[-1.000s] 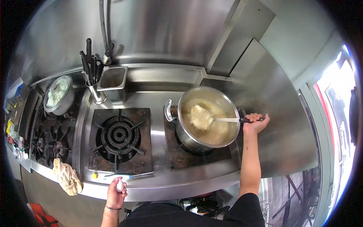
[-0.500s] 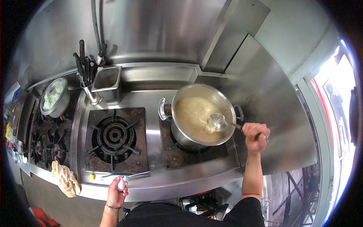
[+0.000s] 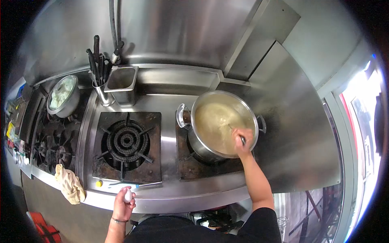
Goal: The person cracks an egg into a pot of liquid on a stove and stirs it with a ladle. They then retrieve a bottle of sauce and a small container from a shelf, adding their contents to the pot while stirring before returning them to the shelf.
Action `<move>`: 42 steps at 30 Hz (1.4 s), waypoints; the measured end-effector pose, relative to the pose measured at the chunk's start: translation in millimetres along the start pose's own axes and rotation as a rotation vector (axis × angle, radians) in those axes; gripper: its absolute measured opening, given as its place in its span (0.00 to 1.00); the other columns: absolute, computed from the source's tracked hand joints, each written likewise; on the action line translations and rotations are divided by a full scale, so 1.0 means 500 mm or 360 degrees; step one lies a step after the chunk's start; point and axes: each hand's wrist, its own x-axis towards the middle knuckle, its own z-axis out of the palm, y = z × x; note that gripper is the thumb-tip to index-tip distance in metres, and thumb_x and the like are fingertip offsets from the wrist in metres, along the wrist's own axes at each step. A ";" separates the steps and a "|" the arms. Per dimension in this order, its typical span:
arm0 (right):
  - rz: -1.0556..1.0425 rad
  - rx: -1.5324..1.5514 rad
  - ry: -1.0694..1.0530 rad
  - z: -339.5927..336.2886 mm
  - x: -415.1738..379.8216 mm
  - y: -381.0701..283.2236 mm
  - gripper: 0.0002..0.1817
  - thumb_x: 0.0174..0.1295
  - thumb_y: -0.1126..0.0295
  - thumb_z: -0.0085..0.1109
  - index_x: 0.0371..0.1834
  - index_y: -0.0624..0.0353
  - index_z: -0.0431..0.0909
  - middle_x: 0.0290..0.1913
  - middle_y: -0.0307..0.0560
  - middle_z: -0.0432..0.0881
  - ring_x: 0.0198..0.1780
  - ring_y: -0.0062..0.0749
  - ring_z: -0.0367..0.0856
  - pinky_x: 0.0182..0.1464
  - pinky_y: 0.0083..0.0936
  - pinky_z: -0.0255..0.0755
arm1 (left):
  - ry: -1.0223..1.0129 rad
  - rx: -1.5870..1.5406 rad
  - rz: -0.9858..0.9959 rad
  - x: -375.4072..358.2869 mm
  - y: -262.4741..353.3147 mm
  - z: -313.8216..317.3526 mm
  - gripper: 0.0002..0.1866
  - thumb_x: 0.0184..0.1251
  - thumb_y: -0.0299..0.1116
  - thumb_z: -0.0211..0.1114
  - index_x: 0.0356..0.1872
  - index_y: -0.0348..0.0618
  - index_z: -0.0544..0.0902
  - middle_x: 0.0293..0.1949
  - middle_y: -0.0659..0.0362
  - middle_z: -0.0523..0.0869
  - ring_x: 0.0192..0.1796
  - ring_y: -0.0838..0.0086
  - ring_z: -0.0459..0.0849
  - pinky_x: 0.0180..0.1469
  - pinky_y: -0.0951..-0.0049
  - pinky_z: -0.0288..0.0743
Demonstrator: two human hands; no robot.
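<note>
Across the steel stove [image 3: 169, 156], the right hand [image 3: 242, 137] grips a utensil [image 3: 243, 140] dipped into the right-side pot's [image 3: 196, 139] cloudy liquid [image 3: 216, 115], while the near left hand [image 3: 120, 208] clasps a whole-looking, egg-shaped item [image 3: 128, 196] outside.

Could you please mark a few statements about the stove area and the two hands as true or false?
1. The left hand holds a small white rounded object. True.
2. The right hand rests on one of the pot's side handles. False: it is above the open pot, gripping a utensil.
3. The pot contains cloudy liquid. True.
4. The black-handled utensils lie flat on the burner grate. False: they stand in a metal holder.
5. A pale cloth hangs over the front edge. True.
</note>
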 end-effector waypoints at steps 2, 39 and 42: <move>0.0042 -0.0035 0.0078 -0.008 0.013 0.037 0.14 0.52 0.70 0.51 0.13 0.62 0.64 0.14 0.44 0.65 0.17 0.27 0.65 0.22 0.25 0.56 | 0.0005 -0.0015 0.0011 -0.004 0.000 -0.001 0.17 0.68 0.44 0.56 0.50 0.44 0.72 0.29 0.58 0.80 0.21 0.78 0.73 0.21 0.79 0.66; -0.0043 0.0742 0.0757 -0.162 0.061 -0.112 0.25 0.64 0.55 0.40 0.11 0.56 0.55 0.10 0.38 0.55 0.15 0.27 0.52 0.22 0.28 0.51 | -0.0024 -0.0013 -0.0040 -0.005 0.002 -0.011 0.16 0.69 0.43 0.55 0.49 0.44 0.72 0.30 0.57 0.79 0.22 0.78 0.73 0.20 0.80 0.65; -0.0062 0.0510 0.0252 -0.120 0.021 -0.160 0.34 0.64 0.46 0.49 0.08 0.60 0.60 0.10 0.40 0.62 0.12 0.28 0.59 0.19 0.26 0.53 | 0.0006 -0.0019 -0.0025 -0.008 0.006 -0.013 0.16 0.69 0.43 0.55 0.50 0.44 0.72 0.30 0.57 0.79 0.21 0.78 0.73 0.20 0.80 0.65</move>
